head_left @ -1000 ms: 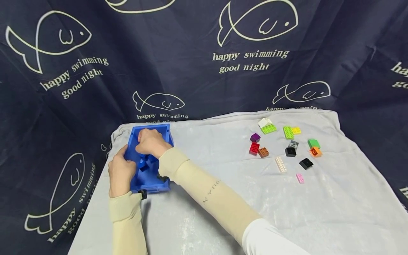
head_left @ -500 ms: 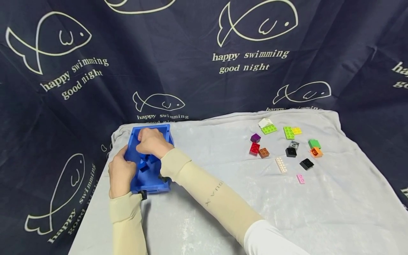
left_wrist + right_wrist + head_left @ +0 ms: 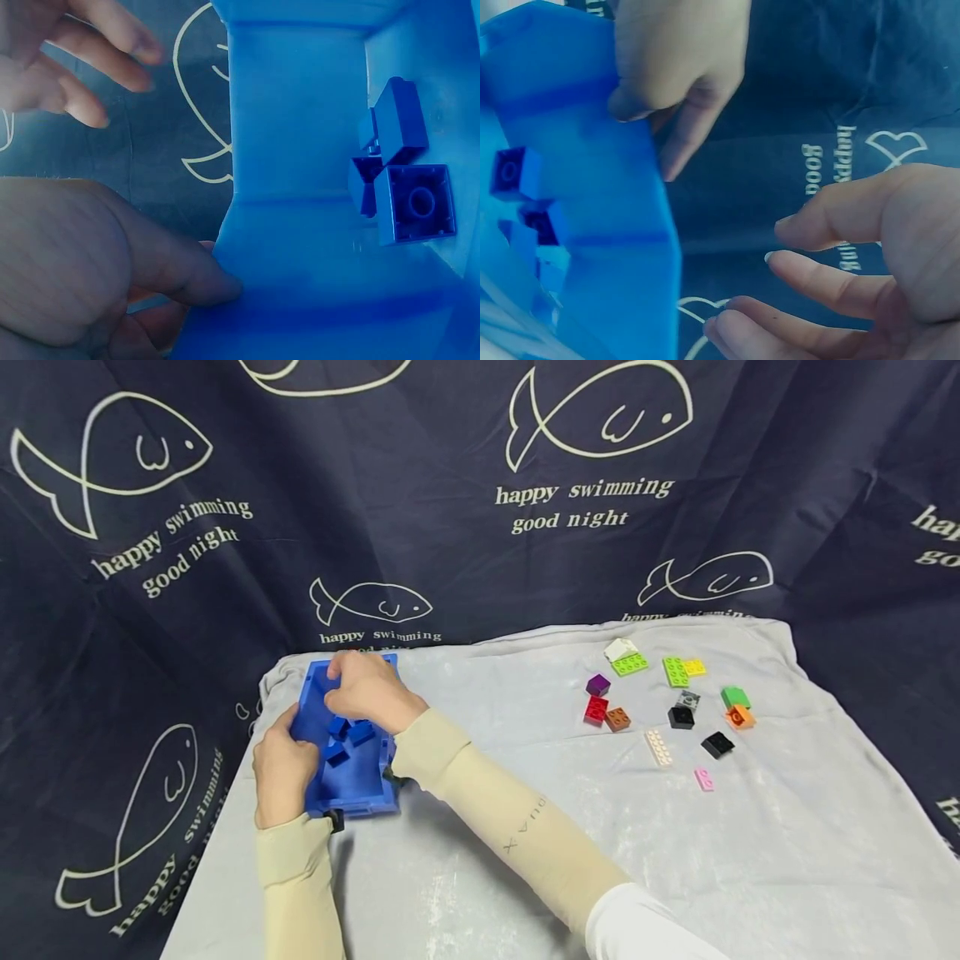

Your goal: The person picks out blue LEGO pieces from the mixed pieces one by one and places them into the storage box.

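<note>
A blue plastic bin (image 3: 352, 802) stands at the left of the cloth. Several blue toy bricks (image 3: 362, 732) lie loose on its floor; one shows its hollow underside (image 3: 418, 204) in the left wrist view. My left hand (image 3: 283, 772) grips the bin's left wall, thumb (image 3: 191, 274) inside and fingers outside. Above the bin's far end is my right hand (image 3: 375, 689). The right wrist view shows the right hand's fingers (image 3: 821, 217) loosely bent with nothing between them, apart from the bin.
Across the cloth (image 3: 510, 827) to the right lie several loose bricks: red (image 3: 596, 710), brown (image 3: 618, 719), purple (image 3: 597, 685), black (image 3: 717, 744), pink (image 3: 703, 778), beige (image 3: 658, 747), lime (image 3: 675, 672) and others. A dark curtain (image 3: 465, 543) hangs behind the table.
My right hand has risen a little and shifted right, exposing more of the blue bricks in the bin. The left hand keeps its grip on the bin's wall.
</note>
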`<state>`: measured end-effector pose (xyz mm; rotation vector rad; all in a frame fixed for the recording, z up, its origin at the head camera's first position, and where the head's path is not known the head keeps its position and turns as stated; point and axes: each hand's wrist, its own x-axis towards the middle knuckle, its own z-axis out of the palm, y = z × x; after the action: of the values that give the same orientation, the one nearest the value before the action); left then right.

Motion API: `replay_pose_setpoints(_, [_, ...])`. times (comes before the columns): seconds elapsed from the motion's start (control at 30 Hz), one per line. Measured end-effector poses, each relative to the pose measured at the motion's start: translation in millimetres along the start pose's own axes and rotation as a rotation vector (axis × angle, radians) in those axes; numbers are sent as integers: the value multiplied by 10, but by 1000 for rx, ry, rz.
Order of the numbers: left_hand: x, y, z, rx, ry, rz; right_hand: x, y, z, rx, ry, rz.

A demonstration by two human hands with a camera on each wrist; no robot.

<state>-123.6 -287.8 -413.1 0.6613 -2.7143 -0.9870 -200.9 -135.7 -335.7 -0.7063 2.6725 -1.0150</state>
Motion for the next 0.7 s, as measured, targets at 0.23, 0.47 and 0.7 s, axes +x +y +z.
replay_pose_setpoints(0.23, [-9,11,7,-1,2,-9,-256,32,-223,-12,97,-86])
replay_pose_setpoints(0.47, [-25,18,3,2,-2,-9,-502,157,-420,-32,202,-90])
replay_pose_setpoints(0.7, [-26,21,-3,-1,5,-11,-682,394,-574,-67,295,-91])
